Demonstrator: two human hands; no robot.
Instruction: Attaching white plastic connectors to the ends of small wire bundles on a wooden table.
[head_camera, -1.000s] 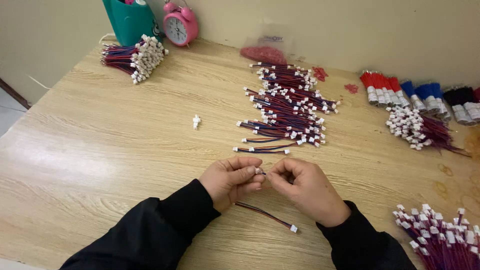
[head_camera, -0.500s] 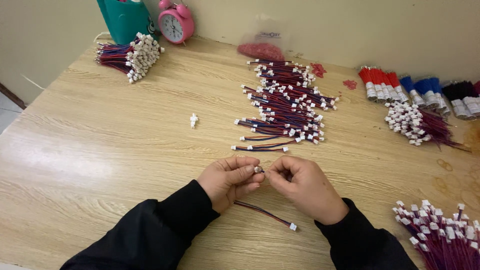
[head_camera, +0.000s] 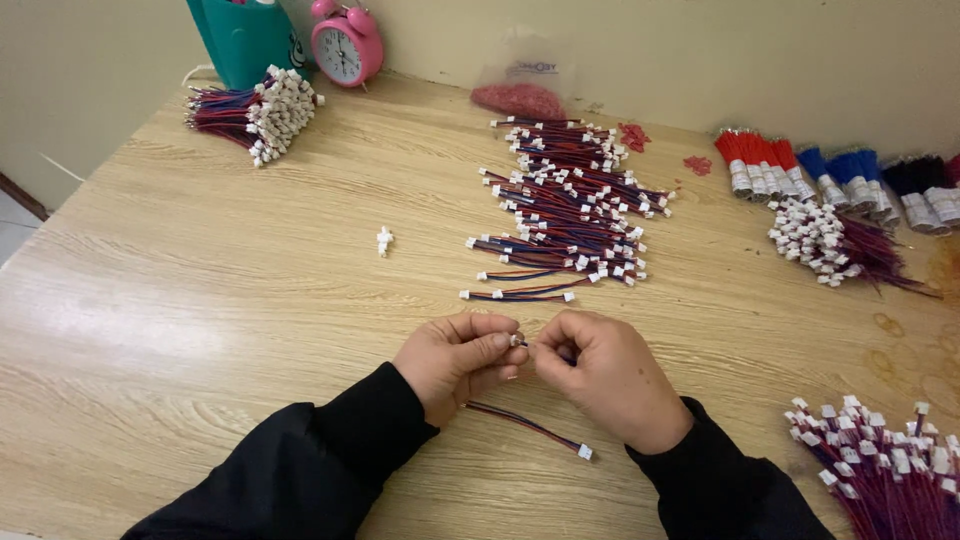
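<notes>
My left hand (head_camera: 455, 360) and my right hand (head_camera: 605, 375) meet at the front middle of the wooden table (head_camera: 200, 300). Between their fingertips they pinch a small white connector (head_camera: 517, 341) on a red-and-blue wire lead. The lead (head_camera: 525, 425) trails under my hands toward me and ends in a white plug (head_camera: 584, 452) lying on the wood. Both arms wear black sleeves. Just beyond my hands lies a spread pile of similar wire leads (head_camera: 570, 205).
A bundle of leads (head_camera: 250, 110) lies at the far left by a teal container (head_camera: 245, 40) and a pink alarm clock (head_camera: 345, 45). Red, blue and black wire bundles (head_camera: 830, 175) sit far right. Another bundle (head_camera: 890, 470) lies near right. A loose white connector (head_camera: 383, 240) rests mid-table.
My hands stay together on the connector with only small finger movements. The view has shifted slightly.
</notes>
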